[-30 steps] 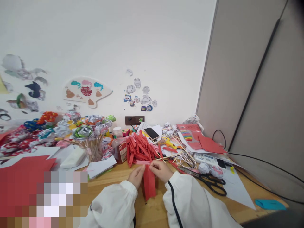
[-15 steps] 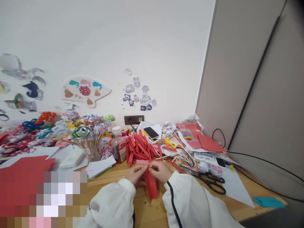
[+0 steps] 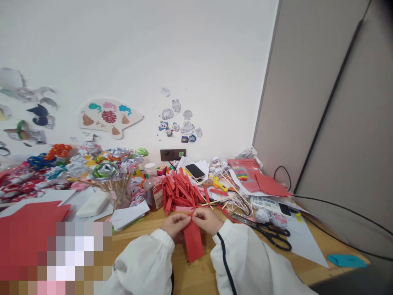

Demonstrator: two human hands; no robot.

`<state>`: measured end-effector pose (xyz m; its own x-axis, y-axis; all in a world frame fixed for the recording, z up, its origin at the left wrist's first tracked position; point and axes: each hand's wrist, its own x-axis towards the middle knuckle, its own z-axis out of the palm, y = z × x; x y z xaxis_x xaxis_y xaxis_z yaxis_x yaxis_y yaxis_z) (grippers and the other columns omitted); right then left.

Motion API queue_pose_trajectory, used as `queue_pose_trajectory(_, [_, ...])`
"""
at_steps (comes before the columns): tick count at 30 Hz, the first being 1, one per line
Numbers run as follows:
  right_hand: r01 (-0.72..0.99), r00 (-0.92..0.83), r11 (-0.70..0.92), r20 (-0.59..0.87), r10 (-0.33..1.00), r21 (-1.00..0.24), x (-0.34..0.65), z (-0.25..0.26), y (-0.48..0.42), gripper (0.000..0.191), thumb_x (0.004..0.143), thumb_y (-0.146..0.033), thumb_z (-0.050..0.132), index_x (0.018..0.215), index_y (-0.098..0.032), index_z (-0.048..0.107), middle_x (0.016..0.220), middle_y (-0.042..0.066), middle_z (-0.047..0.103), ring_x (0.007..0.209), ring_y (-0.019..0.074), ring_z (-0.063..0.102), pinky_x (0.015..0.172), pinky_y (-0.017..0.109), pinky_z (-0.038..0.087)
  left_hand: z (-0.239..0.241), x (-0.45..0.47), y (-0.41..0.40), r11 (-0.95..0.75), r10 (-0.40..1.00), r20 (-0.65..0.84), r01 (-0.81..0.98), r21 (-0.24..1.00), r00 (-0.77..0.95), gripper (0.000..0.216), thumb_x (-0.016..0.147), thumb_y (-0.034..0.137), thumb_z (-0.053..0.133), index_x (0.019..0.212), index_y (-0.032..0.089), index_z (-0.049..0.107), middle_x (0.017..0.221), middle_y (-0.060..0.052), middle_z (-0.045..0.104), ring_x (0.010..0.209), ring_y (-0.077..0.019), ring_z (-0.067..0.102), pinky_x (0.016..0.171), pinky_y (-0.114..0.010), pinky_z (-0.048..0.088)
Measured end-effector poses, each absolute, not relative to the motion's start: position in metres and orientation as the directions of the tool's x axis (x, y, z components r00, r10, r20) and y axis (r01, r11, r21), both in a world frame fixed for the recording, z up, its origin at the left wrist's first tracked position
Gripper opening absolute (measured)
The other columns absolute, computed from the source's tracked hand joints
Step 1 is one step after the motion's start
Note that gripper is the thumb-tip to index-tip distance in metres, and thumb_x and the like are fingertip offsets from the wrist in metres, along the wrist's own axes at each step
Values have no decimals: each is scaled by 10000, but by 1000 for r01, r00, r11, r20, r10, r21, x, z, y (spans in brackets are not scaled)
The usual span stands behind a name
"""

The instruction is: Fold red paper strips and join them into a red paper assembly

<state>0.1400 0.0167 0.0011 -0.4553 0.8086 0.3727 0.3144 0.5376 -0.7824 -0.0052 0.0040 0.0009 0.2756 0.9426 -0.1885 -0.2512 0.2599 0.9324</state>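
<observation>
Between my two hands is a strip of red paper (image 3: 194, 242), its lower end hanging toward me over the wooden table. My left hand (image 3: 176, 225) pinches its top edge from the left, thumb and forefinger together. From the right, my right hand (image 3: 206, 220) pinches the same top edge, the fingertips of both hands almost touching. Just beyond my fingers lies a heap of folded red paper strips (image 3: 181, 189). Black-handled scissors (image 3: 274, 237) rest to the right of my right sleeve.
A bottle of brown liquid (image 3: 152, 190) and a jar of paper flowers (image 3: 118, 194) stand left of the heap. Behind lie a phone (image 3: 195, 171) and a yellow glue gun (image 3: 220, 184). White paper (image 3: 302, 241) and a blue piece (image 3: 346, 260) are at right.
The red strip, narrow and creased lengthwise before, now turns its flat, wider face toward me. Both hands stay in nearly the same place, still pinching its top.
</observation>
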Motion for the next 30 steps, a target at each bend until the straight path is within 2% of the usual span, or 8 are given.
queue_pose_trajectory(3, [298, -461, 517, 354, 814, -802, 141, 0, 18, 150, 685, -235, 430, 568, -144, 458, 489, -51, 363, 461, 61, 330, 430, 162, 260, -2, -6, 6, 151, 964, -88, -242, 958, 253, 266, 417, 304, 694, 515, 133, 516, 411, 37, 558, 403, -82, 500, 451, -206, 395])
queue_pose_trajectory(5, [282, -464, 503, 343, 817, -817, 141, 0, 18, 149, 689, -237, 429, 576, -144, 457, 492, -52, 366, 459, 59, 334, 428, 162, 263, 0, -6, 6, 161, 958, -98, -225, 961, 269, 265, 454, 347, 666, 518, 138, 516, 406, 41, 543, 389, -81, 489, 429, -205, 386])
queue_pose_trajectory(12, [226, -480, 465, 317, 818, -856, 142, 2, 17, 152, 701, -255, 435, 603, -141, 457, 500, -50, 384, 462, 58, 362, 430, 161, 283, 9, -10, 3, 393, 885, -286, -261, 882, 368, 326, 506, 434, 609, 650, 161, 505, 503, 9, 575, 462, -147, 544, 442, -289, 430])
queue_pose_trajectory(16, [192, -491, 460, 321, 810, -867, 141, 2, 16, 151, 705, -251, 433, 608, -137, 453, 506, -46, 393, 463, 58, 373, 431, 160, 292, 8, -14, 7, 475, 845, -334, -297, 829, 418, 337, 544, 462, 565, 679, 160, 499, 504, 1, 567, 434, -139, 541, 404, -267, 424])
queue_pose_trajectory(21, [226, -489, 489, 336, 805, -843, 141, 1, 16, 143, 699, -246, 434, 605, -141, 460, 503, -49, 381, 463, 58, 361, 430, 159, 285, 9, -13, 4, 408, 859, -280, -242, 881, 429, 302, 520, 382, 622, 670, 159, 485, 535, -22, 599, 456, -161, 554, 383, -255, 416])
queue_pose_trajectory(24, [252, -487, 506, 344, 803, -825, 141, 3, 14, 148, 697, -249, 432, 599, -144, 467, 498, -50, 379, 465, 60, 350, 431, 161, 276, 11, -11, 2, 405, 855, -288, -210, 890, 431, 312, 522, 400, 612, 664, 155, 481, 528, -25, 600, 450, -165, 554, 381, -258, 412])
queue_pose_trajectory(30, [246, -499, 529, 362, 787, -812, 141, 4, 13, 150, 692, -242, 439, 581, -144, 461, 492, -54, 361, 462, 59, 328, 427, 165, 252, 9, -9, 0, 350, 895, -253, -227, 909, 367, 280, 466, 339, 664, 558, 150, 479, 421, 47, 540, 395, -105, 506, 409, -237, 407])
